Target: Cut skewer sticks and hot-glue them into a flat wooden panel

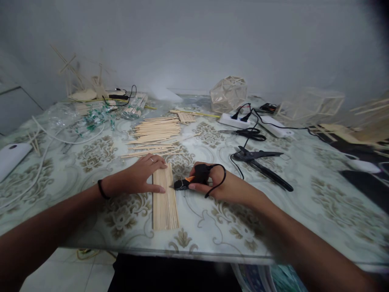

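Note:
My left hand point(141, 176) lies flat, fingers stretched out, on the far end of a flat mat of thin wooden sticks point(165, 202) laid side by side on the table. My right hand point(217, 184) is wrapped round a small black glue gun point(193, 179) with an orange trigger. Its nozzle points left and touches the right edge of the stick mat, close to my left thumb. A black cord loops from the gun over my right hand.
A loose pile of sticks point(156, 134) lies behind my hands. Black cutters point(261, 162), scissors point(251, 134) and a white power strip point(235, 120) sit to the right. A geodesic stick ball point(228, 94) and other stick frames stand at the back. The table's front edge point(182, 253) is near.

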The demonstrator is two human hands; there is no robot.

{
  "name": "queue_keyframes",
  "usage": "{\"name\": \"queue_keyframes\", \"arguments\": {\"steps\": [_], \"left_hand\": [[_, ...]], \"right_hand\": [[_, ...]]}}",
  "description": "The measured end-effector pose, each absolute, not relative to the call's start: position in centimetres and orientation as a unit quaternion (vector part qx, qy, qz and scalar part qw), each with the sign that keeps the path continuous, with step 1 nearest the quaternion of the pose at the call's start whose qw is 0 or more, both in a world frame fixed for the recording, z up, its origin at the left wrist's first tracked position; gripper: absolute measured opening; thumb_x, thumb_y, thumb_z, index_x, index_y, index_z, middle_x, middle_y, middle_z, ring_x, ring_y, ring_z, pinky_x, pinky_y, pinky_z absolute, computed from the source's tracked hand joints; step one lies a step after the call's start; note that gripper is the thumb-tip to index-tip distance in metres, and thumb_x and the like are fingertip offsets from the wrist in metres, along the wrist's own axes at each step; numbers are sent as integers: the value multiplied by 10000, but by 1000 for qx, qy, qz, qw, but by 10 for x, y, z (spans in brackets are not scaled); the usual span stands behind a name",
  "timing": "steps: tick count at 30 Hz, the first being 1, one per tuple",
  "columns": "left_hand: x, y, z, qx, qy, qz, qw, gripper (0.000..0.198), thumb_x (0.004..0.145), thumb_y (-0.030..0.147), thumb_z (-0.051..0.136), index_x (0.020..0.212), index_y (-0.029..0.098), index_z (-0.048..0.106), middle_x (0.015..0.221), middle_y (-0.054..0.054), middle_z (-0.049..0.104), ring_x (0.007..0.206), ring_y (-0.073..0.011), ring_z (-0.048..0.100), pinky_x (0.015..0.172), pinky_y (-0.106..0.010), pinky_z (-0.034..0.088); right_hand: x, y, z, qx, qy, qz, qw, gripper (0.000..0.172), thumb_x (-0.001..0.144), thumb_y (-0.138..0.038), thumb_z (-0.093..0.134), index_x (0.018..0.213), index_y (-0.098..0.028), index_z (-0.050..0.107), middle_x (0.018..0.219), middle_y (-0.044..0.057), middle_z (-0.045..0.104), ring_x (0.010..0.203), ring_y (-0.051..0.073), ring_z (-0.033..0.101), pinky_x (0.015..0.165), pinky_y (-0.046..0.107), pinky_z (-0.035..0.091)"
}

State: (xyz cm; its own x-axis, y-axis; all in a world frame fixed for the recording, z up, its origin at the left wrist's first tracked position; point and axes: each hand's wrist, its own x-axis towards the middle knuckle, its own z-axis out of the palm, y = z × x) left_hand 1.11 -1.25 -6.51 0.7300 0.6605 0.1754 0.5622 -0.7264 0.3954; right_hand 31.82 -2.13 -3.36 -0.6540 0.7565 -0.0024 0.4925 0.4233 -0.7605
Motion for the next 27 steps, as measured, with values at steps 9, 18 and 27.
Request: {"name": "queue_keyframes", "arguments": {"steps": [9,18,27], "left_hand": [[11,-13,-66,915,334,157,160,708,850,670,740,1346,185,595,1395,-173,591,1318,-363,522,1137,-542,396],[10,-12,-66,915,333,159,165,699,859,662,734,1348,184,591,1396,-173,583,1312,-359,518,1124,-531,409],[11,-13,-65,911,343,155,170,704,848,668,740,1348,195,595,1398,-166,589,1319,-356,510,1136,-529,390]], "right_hand": [[318,-22,-32,-379,-822,387,177,292,898,-454,721,976,-174,692,845,38,694,739,171,601,653,275,475],[318,-22,-33,-381,-821,384,182,300,885,-467,740,980,-185,695,845,36,696,756,184,619,651,282,485],[317,-22,-31,-378,-826,379,178,282,904,-450,719,973,-177,697,852,39,696,758,180,618,663,281,486]]}}
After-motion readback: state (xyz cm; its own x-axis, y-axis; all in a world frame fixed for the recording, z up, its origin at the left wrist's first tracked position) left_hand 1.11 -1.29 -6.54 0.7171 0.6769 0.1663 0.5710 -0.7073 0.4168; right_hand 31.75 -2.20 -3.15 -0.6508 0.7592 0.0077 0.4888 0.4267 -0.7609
